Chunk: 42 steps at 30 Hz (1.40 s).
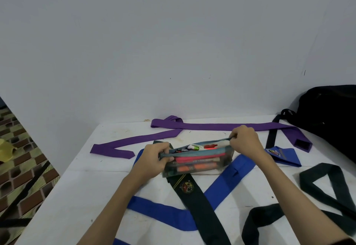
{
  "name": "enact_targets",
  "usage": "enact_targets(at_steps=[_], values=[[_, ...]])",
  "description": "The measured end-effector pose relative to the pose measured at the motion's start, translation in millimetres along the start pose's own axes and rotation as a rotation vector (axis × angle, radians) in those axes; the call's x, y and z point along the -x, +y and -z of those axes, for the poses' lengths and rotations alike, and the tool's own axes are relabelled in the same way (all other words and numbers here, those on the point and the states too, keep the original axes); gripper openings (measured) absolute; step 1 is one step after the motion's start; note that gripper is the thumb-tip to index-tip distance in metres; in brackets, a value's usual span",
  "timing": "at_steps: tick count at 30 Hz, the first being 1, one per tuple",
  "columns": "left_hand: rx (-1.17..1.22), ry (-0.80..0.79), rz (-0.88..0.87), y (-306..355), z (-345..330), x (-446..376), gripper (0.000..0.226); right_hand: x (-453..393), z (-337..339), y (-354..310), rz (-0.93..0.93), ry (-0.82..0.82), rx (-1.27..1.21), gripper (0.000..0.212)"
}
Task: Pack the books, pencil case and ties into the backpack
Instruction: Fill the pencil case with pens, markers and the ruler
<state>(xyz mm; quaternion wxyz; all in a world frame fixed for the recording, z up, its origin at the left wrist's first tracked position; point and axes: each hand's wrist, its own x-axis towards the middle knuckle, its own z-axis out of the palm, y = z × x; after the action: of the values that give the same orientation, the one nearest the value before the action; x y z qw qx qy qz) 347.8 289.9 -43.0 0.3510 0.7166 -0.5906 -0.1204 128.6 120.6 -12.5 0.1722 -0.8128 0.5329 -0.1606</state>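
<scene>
A clear pencil case [198,162] full of pens stands on the white table, its top gaping open. My left hand [154,159] grips its left end. My right hand [244,140] pinches the zip edge at the right end. A purple tie [208,126] lies stretched along the back. Under the case lie a blue tie [227,182] and a dark tie with a crest [194,194]. Another dark tie [327,188] lies looped at the right. The black backpack [331,107] sits at the far right corner. No books are in view.
The white table [81,187] meets a plain wall at the back. Its left edge drops to a patterned floor [23,167] where a yellow object [5,150] lies. A black strap [273,131] hangs from the backpack onto the table.
</scene>
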Motion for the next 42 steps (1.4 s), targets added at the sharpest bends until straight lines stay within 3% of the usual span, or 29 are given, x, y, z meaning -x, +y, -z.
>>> enact_targets(at_steps=[3, 5, 8, 11, 18, 21, 26, 31, 35, 37, 42], values=[[0.024, 0.007, 0.024, 0, -3, -2, 0.025, 3, 1, -4, 0.03, 0.047, 0.172, 0.024], [0.054, -0.005, 0.012, -1, -5, -1, 0.026, 7, 1, -12, 0.188, 0.08, 0.057, 0.021], [0.088, -0.026, 0.008, -1, -5, -1, 0.028, 23, -6, -39, 0.417, -0.154, -0.2, 0.017], [0.107, -0.047, -0.004, -1, -3, -3, 0.025, 26, -32, -54, 0.566, -0.365, -0.049, 0.037], [0.212, -0.105, 0.025, -11, 8, -3, 0.022, 7, -32, -49, 0.57, -0.49, -0.059, 0.03], [0.301, -0.115, 0.058, -11, 7, -3, 0.023, 0, -29, -51, 0.538, -0.454, 0.01, 0.023], [0.376, -0.057, 0.098, -14, 8, -6, 0.032, 4, -36, -55, 0.593, -0.575, 0.045, 0.045], [0.357, -0.069, 0.11, -22, 14, -8, 0.035, -9, -21, -49, 0.526, -0.506, 0.172, 0.015], [0.421, -0.059, 0.133, -24, 12, -12, 0.029, -1, -22, -57, 0.535, -0.618, 0.181, 0.042], [0.421, -0.064, 0.136, -23, 10, -14, 0.027, 14, -36, -66, 0.559, -0.692, 0.092, 0.045], [0.373, -0.013, 0.11, -21, 7, -12, 0.021, 17, -49, -77, 0.623, -0.527, 0.18, 0.047]])
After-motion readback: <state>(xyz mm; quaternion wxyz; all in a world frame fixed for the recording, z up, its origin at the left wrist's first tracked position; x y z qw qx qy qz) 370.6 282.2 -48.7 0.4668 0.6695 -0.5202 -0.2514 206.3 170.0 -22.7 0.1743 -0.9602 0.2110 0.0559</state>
